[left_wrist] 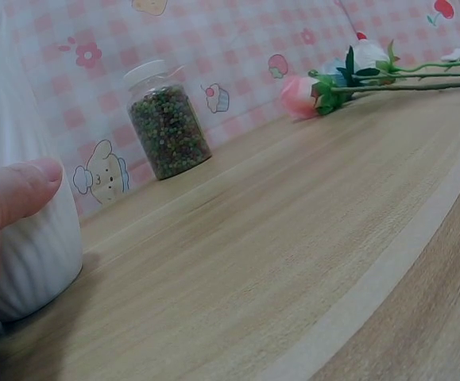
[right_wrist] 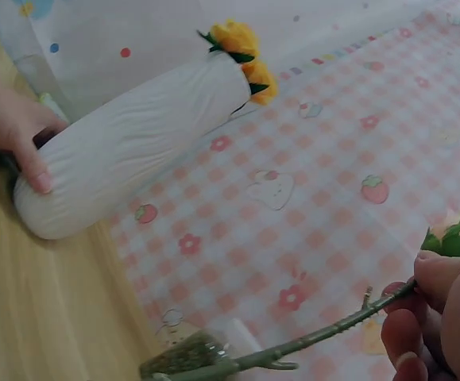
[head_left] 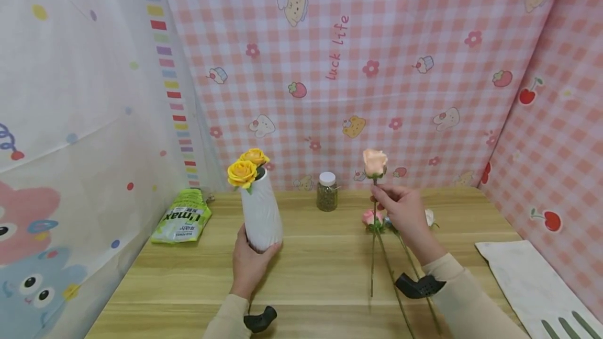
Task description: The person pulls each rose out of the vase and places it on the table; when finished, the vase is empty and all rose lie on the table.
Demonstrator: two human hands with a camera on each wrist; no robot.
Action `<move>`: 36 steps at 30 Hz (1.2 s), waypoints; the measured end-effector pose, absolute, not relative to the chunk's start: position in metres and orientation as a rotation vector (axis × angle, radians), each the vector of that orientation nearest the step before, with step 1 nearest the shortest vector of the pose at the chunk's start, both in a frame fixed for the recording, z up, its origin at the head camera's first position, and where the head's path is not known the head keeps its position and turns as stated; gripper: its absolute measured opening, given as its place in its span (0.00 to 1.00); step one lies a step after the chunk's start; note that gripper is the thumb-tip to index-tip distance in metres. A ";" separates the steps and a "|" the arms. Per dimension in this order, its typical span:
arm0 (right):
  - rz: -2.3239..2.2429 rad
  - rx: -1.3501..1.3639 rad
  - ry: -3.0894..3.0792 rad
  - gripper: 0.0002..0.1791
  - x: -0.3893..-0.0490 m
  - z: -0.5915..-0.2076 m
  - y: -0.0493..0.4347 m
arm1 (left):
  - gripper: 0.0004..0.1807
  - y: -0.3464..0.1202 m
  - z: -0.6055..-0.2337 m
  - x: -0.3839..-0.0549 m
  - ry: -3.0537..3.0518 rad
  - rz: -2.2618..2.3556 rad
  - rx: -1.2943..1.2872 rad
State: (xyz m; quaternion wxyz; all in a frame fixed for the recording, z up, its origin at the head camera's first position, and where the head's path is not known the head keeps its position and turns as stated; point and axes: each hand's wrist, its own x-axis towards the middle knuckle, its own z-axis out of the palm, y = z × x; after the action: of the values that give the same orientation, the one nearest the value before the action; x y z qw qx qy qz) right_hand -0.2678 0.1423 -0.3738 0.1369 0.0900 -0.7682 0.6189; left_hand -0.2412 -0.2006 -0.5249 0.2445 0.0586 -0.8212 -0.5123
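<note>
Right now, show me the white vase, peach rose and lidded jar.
White vase (head_left: 262,213), head view, middle of its body.
Peach rose (head_left: 375,162), head view, its bloom.
Lidded jar (left_wrist: 168,131), left wrist view, its side.

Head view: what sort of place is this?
Probably a makeshift tabletop work booth: a wood-grain table, printed cloths hung like walls around it, and a vase of yellow roses.

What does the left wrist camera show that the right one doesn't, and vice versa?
Only the left: pink, bluish and white flowers.

Only the right: yellow roses in a white ribbed vase, a white dotted backdrop, and a peach rose, its green stem pinched by the right-hand fingers.

Both: the vase, a white-lidded clear jar of greenish pellets, a pale wooden table, a checked pink cloth and the left thumb.
</note>
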 end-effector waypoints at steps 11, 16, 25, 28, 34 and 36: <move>1.843 0.080 -2.353 0.16 -0.268 -0.429 0.129 | 0.55 -0.199 -0.524 -0.242 -2.244 -1.401 0.170; 1.717 0.076 -2.399 0.14 -0.268 -0.452 0.124 | 0.55 -0.199 -0.525 -0.242 -2.238 -1.420 0.165; 1.445 0.116 -2.506 0.06 -0.269 -0.475 0.123 | 0.56 -0.199 -0.524 -0.240 -2.249 -1.415 0.153; 1.444 0.094 -2.565 0.08 -0.271 -0.479 0.124 | 0.56 -0.199 -0.523 -0.240 -2.257 -1.416 0.156; 1.385 0.088 -2.688 0.08 -0.273 -0.486 0.126 | 0.56 -0.199 -0.523 -0.240 -2.262 -1.411 0.162; 1.336 0.101 -2.724 0.07 -0.274 -0.488 0.127 | 0.56 -0.199 -0.523 -0.240 -2.256 -1.411 0.162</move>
State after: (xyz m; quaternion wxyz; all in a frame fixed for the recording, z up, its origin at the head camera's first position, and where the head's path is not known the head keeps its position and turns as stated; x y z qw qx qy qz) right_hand -0.2735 0.1265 -0.4876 0.0526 0.0334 -0.8961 0.4395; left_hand -0.2399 -0.1993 -0.5232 0.2354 0.0590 -0.8225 -0.5145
